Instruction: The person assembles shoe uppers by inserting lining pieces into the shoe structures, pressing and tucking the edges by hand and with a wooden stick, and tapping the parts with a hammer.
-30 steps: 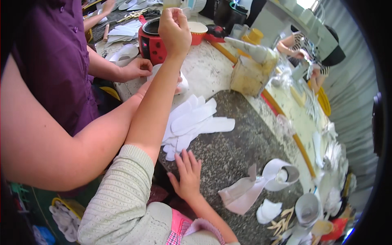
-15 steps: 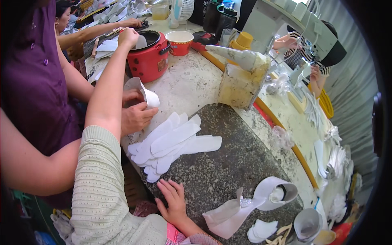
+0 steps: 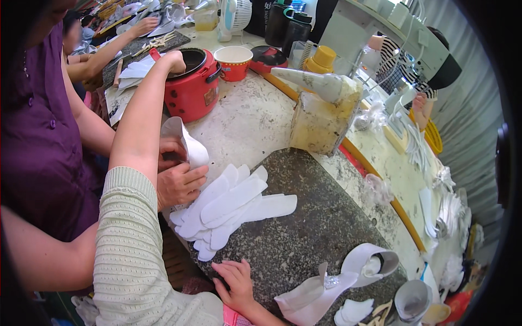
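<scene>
My left hand (image 3: 174,62) reaches over the rim of a red pot (image 3: 191,98), curled closed, its fingertips hidden inside. Whatever it grips there is out of sight. On the near edge of a speckled dark stone slab (image 3: 304,233), my right hand (image 3: 235,282) lies with fingers apart, holding nothing. Just beyond it a loose pile of white, rounded flat strips (image 3: 234,198) is spread on the slab. A pale curved shoe upper (image 3: 304,299) rests at the slab's near right, beside small white pieces (image 3: 353,312).
Close on my left, a person in purple holds a curved white piece (image 3: 194,149) in both hands (image 3: 182,187). A paper tub (image 3: 234,61), a white fan (image 3: 235,19) and a crusted yellowish block-shaped container (image 3: 321,125) stand farther back. A grey cup (image 3: 411,301) sits at near right.
My left hand has lowered into the pot, and the pale piece seen in it earlier is now hidden. My right hand stays on the slab. The view has shifted slightly.
</scene>
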The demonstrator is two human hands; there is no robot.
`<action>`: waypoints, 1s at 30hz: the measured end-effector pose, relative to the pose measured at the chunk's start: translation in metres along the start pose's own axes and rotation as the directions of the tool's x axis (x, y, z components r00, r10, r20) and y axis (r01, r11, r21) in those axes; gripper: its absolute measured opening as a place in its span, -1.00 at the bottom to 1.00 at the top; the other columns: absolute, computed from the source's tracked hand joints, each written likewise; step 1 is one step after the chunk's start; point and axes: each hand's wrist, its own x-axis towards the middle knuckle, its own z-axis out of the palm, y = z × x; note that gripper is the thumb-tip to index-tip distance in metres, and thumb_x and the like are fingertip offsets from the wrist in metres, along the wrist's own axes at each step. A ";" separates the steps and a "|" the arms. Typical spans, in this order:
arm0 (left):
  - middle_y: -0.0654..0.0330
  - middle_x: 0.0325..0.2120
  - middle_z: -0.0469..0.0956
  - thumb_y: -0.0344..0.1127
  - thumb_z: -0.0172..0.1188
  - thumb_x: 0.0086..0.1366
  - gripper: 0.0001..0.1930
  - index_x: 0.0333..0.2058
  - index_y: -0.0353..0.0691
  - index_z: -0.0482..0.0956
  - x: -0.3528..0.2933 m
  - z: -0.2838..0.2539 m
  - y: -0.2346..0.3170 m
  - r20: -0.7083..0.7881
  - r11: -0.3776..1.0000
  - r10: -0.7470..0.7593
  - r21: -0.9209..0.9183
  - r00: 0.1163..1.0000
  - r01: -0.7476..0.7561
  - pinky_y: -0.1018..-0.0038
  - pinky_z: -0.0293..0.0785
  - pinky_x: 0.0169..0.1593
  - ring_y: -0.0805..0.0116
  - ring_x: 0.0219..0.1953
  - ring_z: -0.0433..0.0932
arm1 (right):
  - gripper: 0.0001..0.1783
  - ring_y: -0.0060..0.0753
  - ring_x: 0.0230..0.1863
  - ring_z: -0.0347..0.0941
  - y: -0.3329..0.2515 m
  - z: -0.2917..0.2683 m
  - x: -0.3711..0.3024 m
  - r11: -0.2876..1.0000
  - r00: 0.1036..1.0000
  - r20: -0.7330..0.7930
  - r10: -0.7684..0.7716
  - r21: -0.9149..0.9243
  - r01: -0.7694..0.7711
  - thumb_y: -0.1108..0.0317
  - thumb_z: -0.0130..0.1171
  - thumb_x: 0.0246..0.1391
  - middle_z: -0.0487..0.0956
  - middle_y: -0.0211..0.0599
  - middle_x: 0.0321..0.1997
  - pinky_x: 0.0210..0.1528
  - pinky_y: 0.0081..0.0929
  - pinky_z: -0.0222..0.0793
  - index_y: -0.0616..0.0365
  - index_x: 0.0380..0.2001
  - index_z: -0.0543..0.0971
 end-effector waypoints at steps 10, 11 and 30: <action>-0.10 -0.28 0.57 -0.22 0.09 0.10 -0.64 -0.19 -0.37 0.54 0.006 -0.015 -0.032 -0.434 0.848 -0.351 -0.523 0.830 0.086 0.31 0.53 -0.24 0.07 -0.27 0.60 | -0.63 -0.31 -0.10 0.40 -0.006 0.005 0.000 0.998 0.998 0.010 -0.058 0.017 0.058 0.42 0.20 -0.15 0.53 -0.36 -0.26 0.17 -0.10 -0.01 0.03 -0.16 0.54; -0.11 -0.33 0.58 -0.28 0.06 0.14 -0.69 -0.22 -0.40 0.53 -0.010 -0.006 -0.004 -0.314 0.634 -0.451 -0.772 0.836 0.051 0.39 0.54 -0.38 0.14 -0.38 0.61 | -0.65 -0.29 -0.12 0.41 -0.003 0.002 -0.002 0.999 0.999 -0.015 -0.049 -0.004 0.049 0.44 0.20 -0.15 0.53 -0.34 -0.27 0.14 -0.09 0.03 0.04 -0.18 0.55; -0.14 -0.35 0.45 -0.55 -0.11 0.15 -0.79 -0.21 -0.46 0.25 -0.203 -0.039 0.147 -0.385 -0.507 -0.402 -0.662 0.831 -0.552 0.38 0.62 -0.45 0.11 -0.50 0.58 | -0.65 -0.31 -0.24 0.47 -0.073 -0.146 -0.072 0.951 0.784 -0.583 -0.214 0.059 0.303 0.61 0.11 -0.14 0.56 -0.20 -0.32 -0.12 -0.38 0.33 0.24 -0.18 0.49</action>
